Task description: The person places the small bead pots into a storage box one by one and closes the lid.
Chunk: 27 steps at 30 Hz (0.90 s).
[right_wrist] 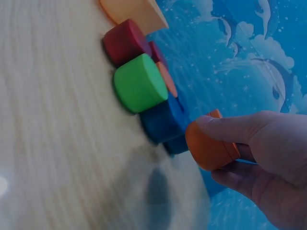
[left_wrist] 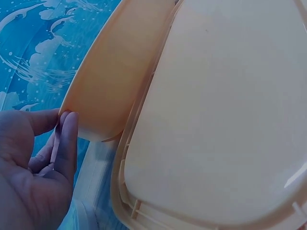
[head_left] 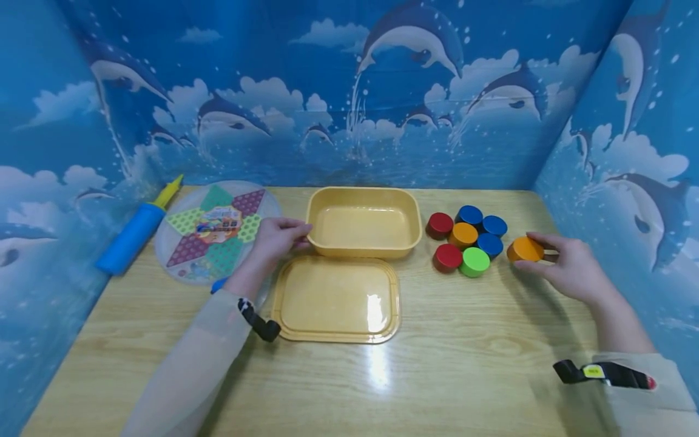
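At its left end, the empty yellow plastic box (head_left: 363, 250) has its rim pinched between the thumb and fingers of my left hand (head_left: 273, 240); the left wrist view shows this hand (left_wrist: 43, 163) close up. A matching flat lid (head_left: 335, 297) lies right in front of the box. My right hand (head_left: 570, 267) grips an orange cylindrical tub (head_left: 524, 249) between thumb and fingers, over the table's right side. In the right wrist view a seam runs round this tub (right_wrist: 208, 146). Left of it stand several similar tubs in red (head_left: 448, 258), blue (head_left: 489, 245), green (head_left: 474, 262) and orange (head_left: 463, 235).
On the left lies a round disc (head_left: 182, 221) with a coloured star pattern. A blue cylinder with a yellow nozzle (head_left: 133, 233) lies beyond it, by the left wall. Dolphin-printed sheets (head_left: 349, 91) enclose the wooden table (head_left: 464, 364) at the back and sides.
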Each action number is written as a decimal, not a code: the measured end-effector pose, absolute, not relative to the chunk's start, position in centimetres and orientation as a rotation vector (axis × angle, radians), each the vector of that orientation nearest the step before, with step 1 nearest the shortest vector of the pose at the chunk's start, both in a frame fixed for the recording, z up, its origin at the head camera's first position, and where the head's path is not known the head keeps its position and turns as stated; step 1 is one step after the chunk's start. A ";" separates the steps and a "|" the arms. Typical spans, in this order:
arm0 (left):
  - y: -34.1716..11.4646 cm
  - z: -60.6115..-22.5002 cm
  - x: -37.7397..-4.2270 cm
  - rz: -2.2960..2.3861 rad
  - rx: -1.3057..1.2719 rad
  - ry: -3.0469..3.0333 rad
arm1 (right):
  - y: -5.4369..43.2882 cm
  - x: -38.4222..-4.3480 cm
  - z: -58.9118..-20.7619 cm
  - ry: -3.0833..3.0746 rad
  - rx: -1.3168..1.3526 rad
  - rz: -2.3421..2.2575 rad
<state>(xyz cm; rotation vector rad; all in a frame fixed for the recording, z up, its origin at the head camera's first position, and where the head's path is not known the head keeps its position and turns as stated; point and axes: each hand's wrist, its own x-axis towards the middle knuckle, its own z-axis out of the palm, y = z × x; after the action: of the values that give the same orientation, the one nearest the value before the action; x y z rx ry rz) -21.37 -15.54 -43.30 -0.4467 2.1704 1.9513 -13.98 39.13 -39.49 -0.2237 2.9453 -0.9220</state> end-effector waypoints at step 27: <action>-15.2 -43.4 -21.1 1.952 -0.525 2.180 | 27.7 -19.1 -33.4 2.794 -0.520 -0.941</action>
<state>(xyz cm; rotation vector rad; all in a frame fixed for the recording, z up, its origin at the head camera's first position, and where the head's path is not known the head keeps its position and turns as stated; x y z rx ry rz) -21.06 -15.23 -43.40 -0.5253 2.1802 1.9520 -19.10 27.70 -33.42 -0.5204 2.7944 -0.9407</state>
